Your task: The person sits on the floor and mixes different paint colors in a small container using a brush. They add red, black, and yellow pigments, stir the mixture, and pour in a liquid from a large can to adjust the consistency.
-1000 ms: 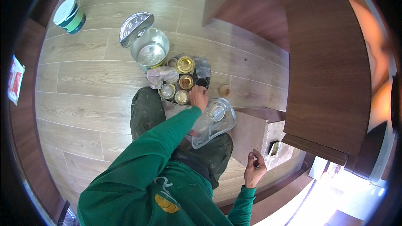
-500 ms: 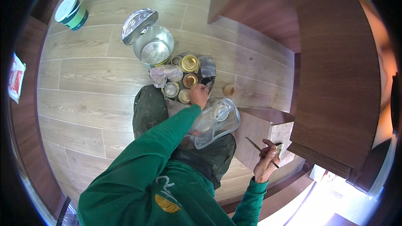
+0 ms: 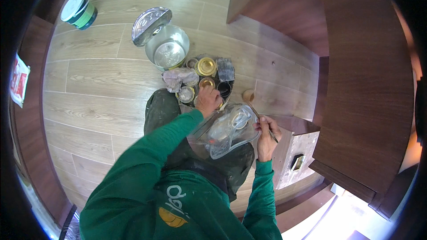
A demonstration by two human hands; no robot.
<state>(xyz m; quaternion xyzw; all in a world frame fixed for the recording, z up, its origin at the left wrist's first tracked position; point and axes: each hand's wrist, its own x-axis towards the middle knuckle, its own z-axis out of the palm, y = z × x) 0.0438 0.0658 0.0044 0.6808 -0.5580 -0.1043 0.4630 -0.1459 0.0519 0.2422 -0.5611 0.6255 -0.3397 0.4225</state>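
Observation:
My right hand [image 3: 267, 135] is closed round a thin paintbrush [image 3: 257, 114], its far end at a small tan cup [image 3: 248, 95] on the floor. Whether the tip touches the cup's contents is too small to tell. Among a cluster of jars, my left hand [image 3: 208, 101] is bent downward with its fingers curled together; what they hold is hidden. Round it stand a gold-lidded jar [image 3: 206, 66], a jar with amber contents [image 3: 207, 82], a dark open jar [image 3: 224, 89] and a pale-topped jar [image 3: 185, 94]. A clear plastic bag [image 3: 231, 129] lies over my knee, between my hands.
Beyond the jars stands an open metal can [image 3: 168, 46] with its lid [image 3: 151, 24] bent up. A crumpled rag [image 3: 177, 78] and a grey block [image 3: 225, 69] lie by the jars. A small dark-framed piece [image 3: 298, 162] rests on the wooden box [image 3: 289, 151]. A lidded bucket [image 3: 79, 11] stands far left.
My right hand has moved left and forward from the wooden box, bringing the brush to the tan cup. My left hand has drawn slightly back from the dark jar, uncovering it.

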